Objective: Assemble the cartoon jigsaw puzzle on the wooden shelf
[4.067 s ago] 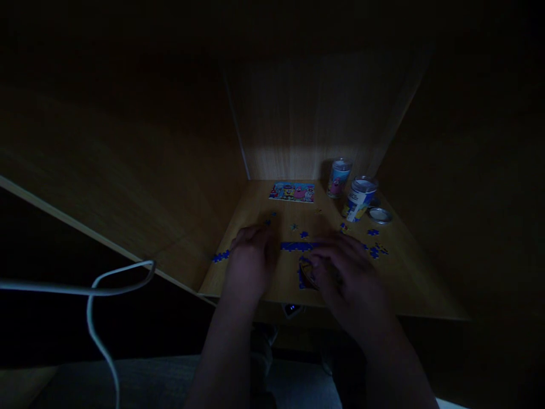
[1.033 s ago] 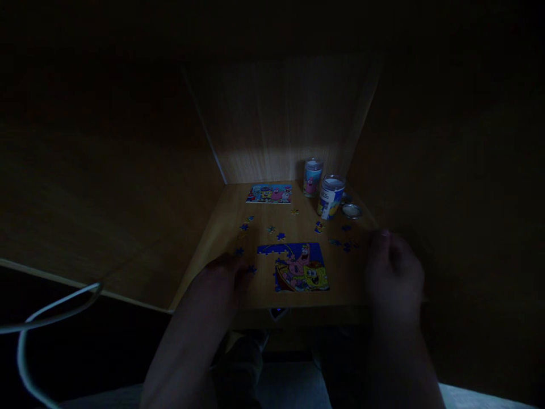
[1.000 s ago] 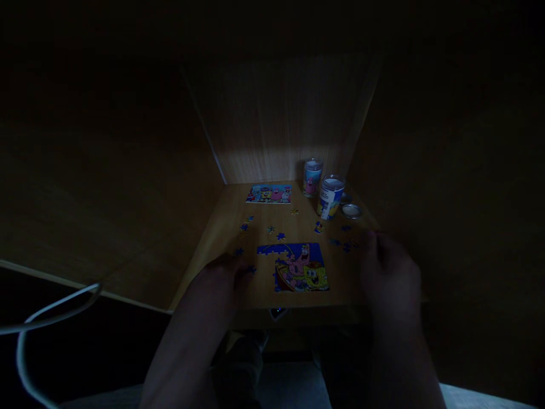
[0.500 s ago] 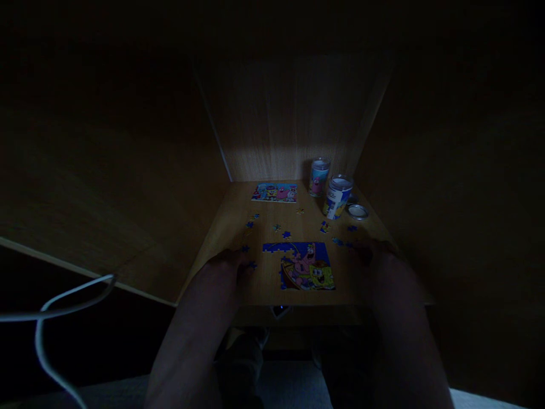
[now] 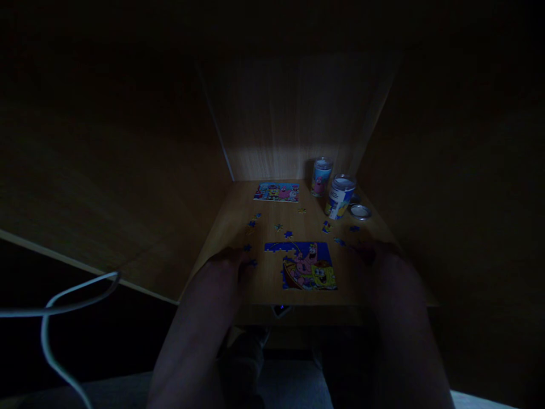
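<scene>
A partly joined cartoon jigsaw puzzle [image 5: 309, 265] lies between my hands, its lower left part open and a blue strip running along its top left. My left hand [image 5: 227, 264] rests left of it, fingertips by a blue puzzle piece [image 5: 252, 263]; deep shadow hides whether they grip it. Another blue piece [image 5: 247, 248] lies just above these fingers. On the right, my right hand [image 5: 378, 258] is curled in a pinch at a small dark puzzle piece [image 5: 351, 247], which is mostly shadowed. A light blue piece [image 5: 339, 241] lies beside that.
Several loose pieces, among them a blue one [image 5: 288, 234], lie above the puzzle. A finished-looking picture puzzle [image 5: 276, 192] is at the back. Two printed cans [image 5: 321, 177] [image 5: 339, 197] and a round lid [image 5: 360, 212] stand back right. Wooden walls [image 5: 293, 113] enclose the table.
The view has shifted slightly, so everything sits a little further right. My right fingers now cover more of the dark piece. My left hand has barely moved.
</scene>
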`<state>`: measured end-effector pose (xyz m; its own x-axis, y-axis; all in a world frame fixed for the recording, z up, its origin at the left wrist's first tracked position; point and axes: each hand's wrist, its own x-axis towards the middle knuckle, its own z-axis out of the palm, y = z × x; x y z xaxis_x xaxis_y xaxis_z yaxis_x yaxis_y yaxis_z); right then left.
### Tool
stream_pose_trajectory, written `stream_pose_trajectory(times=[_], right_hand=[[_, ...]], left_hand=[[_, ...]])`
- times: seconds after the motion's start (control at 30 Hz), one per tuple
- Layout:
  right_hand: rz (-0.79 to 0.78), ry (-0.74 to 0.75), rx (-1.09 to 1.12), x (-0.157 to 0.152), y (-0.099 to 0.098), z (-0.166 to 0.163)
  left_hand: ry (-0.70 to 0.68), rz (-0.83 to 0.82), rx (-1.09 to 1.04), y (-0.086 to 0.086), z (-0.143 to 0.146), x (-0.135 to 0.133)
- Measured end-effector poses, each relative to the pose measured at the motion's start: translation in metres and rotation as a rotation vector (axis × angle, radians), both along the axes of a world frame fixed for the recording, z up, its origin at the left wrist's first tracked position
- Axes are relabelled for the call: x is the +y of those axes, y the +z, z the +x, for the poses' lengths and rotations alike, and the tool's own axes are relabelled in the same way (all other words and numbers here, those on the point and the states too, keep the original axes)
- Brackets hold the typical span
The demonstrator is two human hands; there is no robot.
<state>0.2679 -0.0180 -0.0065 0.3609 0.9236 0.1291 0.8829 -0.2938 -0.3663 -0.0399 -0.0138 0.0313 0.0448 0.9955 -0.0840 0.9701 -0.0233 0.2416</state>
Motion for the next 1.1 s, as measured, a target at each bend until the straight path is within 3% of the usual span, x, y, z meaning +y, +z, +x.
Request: stream_pose_trajectory(times=[0.17,0.67,0.87,1.1], right_hand=[[-0.034,-0.010,0.070,0.001,0.000,0.004],[0.041,0.150,0.022,-0.003,-0.015,0.010],[-0.030,0.111,0.141,-0.003,-0.005,0.007],[0.169,0.196,0.559,-0.003,-0.002,-0.004]], left_hand=[[0.001,0.008,0.021,0.001,0.001,0.000],[0.005,0.016,-0.006,0.004,0.003,-0.001],[-0.010,0.048,-0.006,0.001,0.000,-0.002],[-0.085,0.239,-0.135,0.003,0.010,0.000]])
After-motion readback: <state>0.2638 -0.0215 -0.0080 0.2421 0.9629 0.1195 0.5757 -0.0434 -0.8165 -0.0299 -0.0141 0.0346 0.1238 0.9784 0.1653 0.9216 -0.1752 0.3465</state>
